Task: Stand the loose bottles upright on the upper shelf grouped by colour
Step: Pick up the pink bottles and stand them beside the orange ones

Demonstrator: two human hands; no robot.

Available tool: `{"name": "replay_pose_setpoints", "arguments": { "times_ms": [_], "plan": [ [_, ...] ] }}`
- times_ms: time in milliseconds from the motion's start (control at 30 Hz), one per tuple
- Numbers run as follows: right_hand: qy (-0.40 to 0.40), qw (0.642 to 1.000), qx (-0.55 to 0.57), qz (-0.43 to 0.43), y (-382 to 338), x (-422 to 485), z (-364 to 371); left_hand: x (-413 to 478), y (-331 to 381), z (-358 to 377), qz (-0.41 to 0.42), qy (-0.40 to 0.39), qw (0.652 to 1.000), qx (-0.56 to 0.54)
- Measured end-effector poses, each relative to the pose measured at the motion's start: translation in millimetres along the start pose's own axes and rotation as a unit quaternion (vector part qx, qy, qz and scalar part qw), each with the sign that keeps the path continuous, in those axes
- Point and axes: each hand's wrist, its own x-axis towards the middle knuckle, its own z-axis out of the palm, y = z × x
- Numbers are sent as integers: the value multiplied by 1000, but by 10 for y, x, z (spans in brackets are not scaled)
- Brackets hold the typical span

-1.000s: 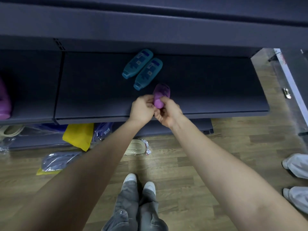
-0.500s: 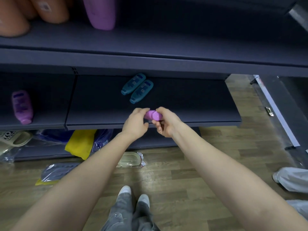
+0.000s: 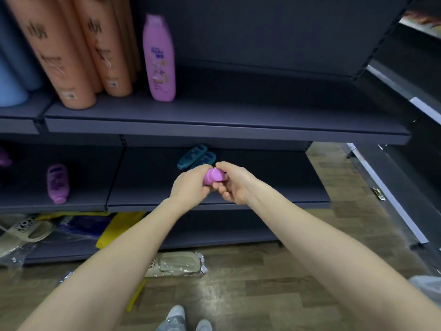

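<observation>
Left hand [image 3: 191, 187] and right hand [image 3: 235, 185] grip the glossy purple bottle [image 3: 213, 176], round end toward camera, now lifted off the lower shelf [image 3: 281, 180].

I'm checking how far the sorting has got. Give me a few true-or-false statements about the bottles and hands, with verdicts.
1. The left hand and right hand both grip the held purple bottle. True.
2. The teal bottles stand upright on the upper shelf. False: they lie on their sides on the lower shelf.
3. An upright purple bottle stands on the upper shelf, right of the orange bottles. True.
4. No purple bottle is on the lower shelf. False: a lying purple bottle rests on its side at the left.
</observation>
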Motion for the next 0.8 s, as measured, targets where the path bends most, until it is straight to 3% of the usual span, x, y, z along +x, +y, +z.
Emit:
{"name": "replay_pose_setpoints", "arguments": {
  "times_ms": [133,400,533,800],
  "plan": [
    [6,998,-34,-58,-77,-119,-33,17,88,-161,-6,10,1000,24],
    [40,986,-128,-94,-208,-216,-193,134,233,-540,-36,25,999,-32],
    [49,964,-227,-130,-185,-269,-264,188,372,-715,-16,43,998,-42],
    [108,930,-266,-229,-336,-323,-352,302,667,-970,18,76,995,-57]
  ]
}}
